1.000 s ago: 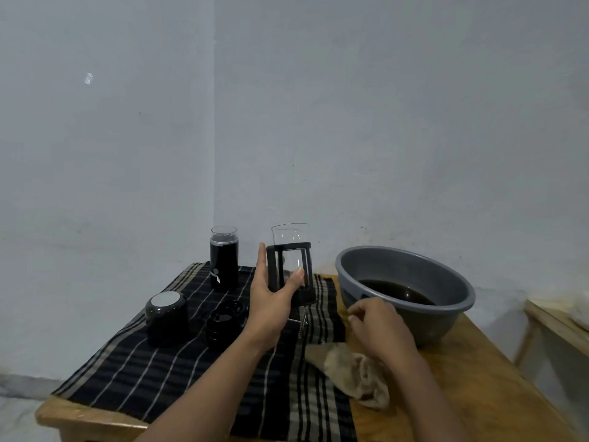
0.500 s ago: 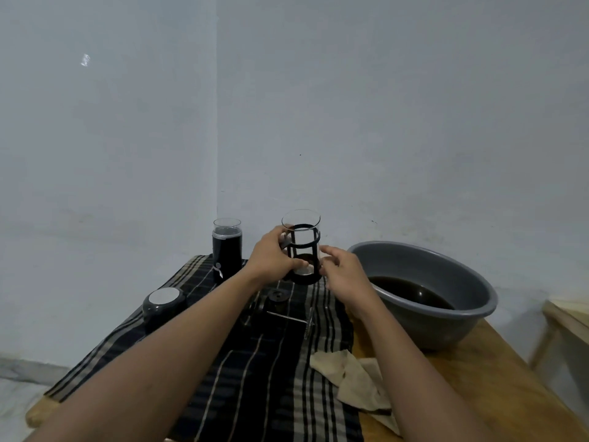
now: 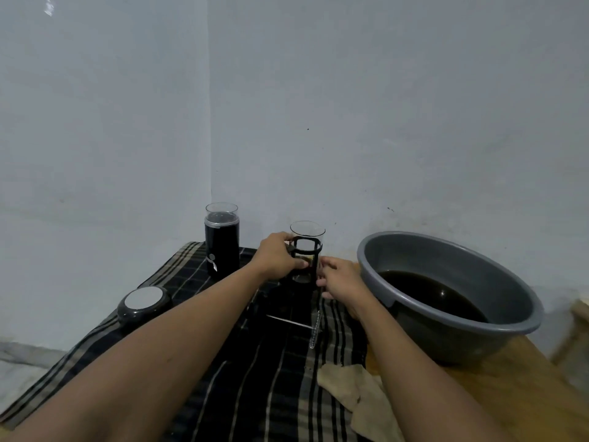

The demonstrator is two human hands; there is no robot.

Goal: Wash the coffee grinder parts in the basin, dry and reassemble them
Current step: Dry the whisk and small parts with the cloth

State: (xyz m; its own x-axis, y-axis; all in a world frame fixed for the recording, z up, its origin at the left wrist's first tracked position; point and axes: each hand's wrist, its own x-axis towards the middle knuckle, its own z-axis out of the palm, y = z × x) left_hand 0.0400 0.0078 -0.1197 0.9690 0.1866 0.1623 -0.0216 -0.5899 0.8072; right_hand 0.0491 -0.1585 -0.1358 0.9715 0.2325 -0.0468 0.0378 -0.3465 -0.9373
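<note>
A glass beaker in a black frame (image 3: 306, 250) stands upright on the striped cloth (image 3: 223, 378) at the far middle of the table. My left hand (image 3: 279, 256) grips its left side. My right hand (image 3: 338, 277) is at its lower right, fingers loosely bent and touching the frame. The black grinder body (image 3: 221, 239) with a clear top stands to the left. A round dark lid (image 3: 144, 303) with a pale top lies near the left edge. A thin metal rod with a coil (image 3: 298, 323) lies on the cloth below the beaker.
A grey basin (image 3: 446, 317) holding dark water sits on the wooden table (image 3: 510, 393) at the right. A beige rag (image 3: 357, 393) lies in front of it. Walls close off the back and left; another wooden surface (image 3: 581, 309) shows at far right.
The beaker went from raised in my left hand to standing on the cloth farther back. My right hand came up from the rag to the beaker's right side.
</note>
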